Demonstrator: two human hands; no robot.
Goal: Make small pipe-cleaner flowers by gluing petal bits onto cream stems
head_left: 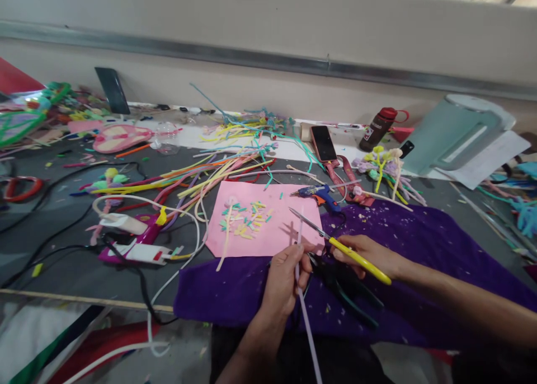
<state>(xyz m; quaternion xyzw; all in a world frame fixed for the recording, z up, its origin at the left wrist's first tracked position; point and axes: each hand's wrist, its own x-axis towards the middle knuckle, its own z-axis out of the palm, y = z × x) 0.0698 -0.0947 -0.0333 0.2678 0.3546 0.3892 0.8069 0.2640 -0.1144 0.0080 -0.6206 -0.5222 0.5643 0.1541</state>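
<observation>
My left hand [287,280] pinches a pale lilac pipe cleaner [308,322], which runs down past the table's front edge. Its short upper end sticks up above my fingers. In my right hand [367,253] are scissors with yellow handles [358,259], their blades pointing up and left, close to the pipe cleaner's top end. Behind my hands lies a pink sheet [216,238] bearing many short cut pieces [251,219] in yellow and teal, and a cream stem. Dark-handled pliers [350,297] rest on the purple cloth [222,289] beneath my right hand.
A blue glue gun [323,196] sits at the sheet's right corner. Long coloured pipe cleaners [176,179] spread behind it to the left. A power strip [134,238] with cables lies left. A phone [324,143], a bottle [377,129] and a pale teal container [453,135] stand at the back.
</observation>
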